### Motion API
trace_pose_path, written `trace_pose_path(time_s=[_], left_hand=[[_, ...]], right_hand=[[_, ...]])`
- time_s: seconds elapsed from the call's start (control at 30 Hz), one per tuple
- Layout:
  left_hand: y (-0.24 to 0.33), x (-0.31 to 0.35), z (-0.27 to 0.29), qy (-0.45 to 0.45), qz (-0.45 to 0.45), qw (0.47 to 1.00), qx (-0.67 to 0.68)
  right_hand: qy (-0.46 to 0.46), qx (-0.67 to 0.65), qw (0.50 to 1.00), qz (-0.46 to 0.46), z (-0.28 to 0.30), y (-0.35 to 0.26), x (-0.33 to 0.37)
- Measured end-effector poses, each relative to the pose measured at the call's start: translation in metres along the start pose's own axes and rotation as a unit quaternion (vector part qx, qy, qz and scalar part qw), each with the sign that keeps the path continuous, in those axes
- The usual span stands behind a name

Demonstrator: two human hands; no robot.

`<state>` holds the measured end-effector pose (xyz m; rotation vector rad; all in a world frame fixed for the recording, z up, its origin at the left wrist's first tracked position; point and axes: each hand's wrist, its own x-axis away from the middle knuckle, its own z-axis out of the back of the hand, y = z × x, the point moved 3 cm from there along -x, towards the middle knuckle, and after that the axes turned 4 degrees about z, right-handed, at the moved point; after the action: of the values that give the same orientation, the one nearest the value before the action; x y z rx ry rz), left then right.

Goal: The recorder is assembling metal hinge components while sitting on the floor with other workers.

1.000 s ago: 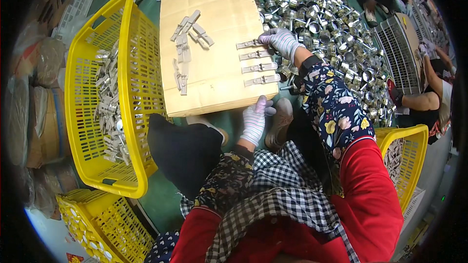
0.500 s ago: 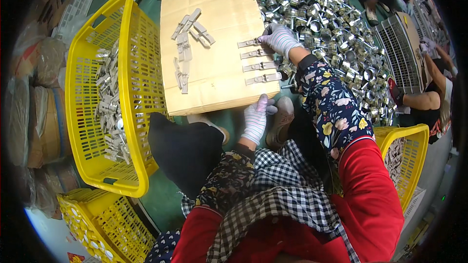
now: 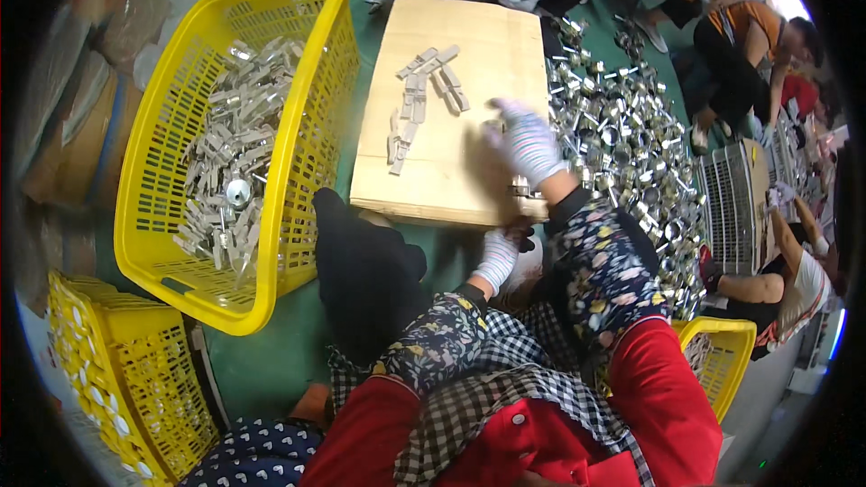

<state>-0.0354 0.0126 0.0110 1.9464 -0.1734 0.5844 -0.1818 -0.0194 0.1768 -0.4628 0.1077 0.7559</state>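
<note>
A pale wooden board (image 3: 465, 41) lies before me. Over its right half is my right hand (image 3: 532, 144), in a striped glove, its fingertips smeared by motion. Just below that palm, at the board's near right corner, a few metal pieces (image 3: 525, 188) show, partly covered. My left hand (image 3: 498, 261), gloved alike, is under the board's near edge by that corner; its fingers are mostly hidden, so whether it holds anything cannot be seen. Several flat grey metal clips (image 3: 415, 97) form a loose cluster on the board's left half.
At the left stands a yellow basket (image 3: 257, 311) of metal clips. Loose round metal fittings with bolts (image 3: 622, 135) are heaped right of the board. Another yellow basket (image 3: 735, 334) is at my right, and a yellow crate (image 3: 167, 397) lower left. Other people sit beyond the board.
The row of clips along the board's right edge is no longer laid out; pieces now bunch at the near corner. My right hand has come inward over the board. The view has shifted.
</note>
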Motion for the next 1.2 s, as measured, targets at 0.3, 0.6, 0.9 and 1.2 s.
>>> trace_pose_path(time_s=[0.3,0.6,0.9,1.2], left_hand=[[0.007,0.025,-0.012,-0.141,0.014,0.979,0.145],[-0.013,0.01,0.007,-0.045,-0.239,0.964,-0.11],[-0.015,-0.006,-0.003,0.094,-0.321,0.796,-0.505],[-0.028,0.007,0.006,-0.058,-0.123,0.99,-0.025]], right_hand=[[-0.033,0.108,0.938,0.327,-0.079,-0.1,-0.029],[-0.256,0.159,0.922,0.241,-0.049,-0.113,-0.023],[-0.114,-0.079,0.99,-0.015,-0.05,-0.037,-0.029],[-0.183,-0.138,0.958,-0.17,-0.062,-0.061,-0.021]])
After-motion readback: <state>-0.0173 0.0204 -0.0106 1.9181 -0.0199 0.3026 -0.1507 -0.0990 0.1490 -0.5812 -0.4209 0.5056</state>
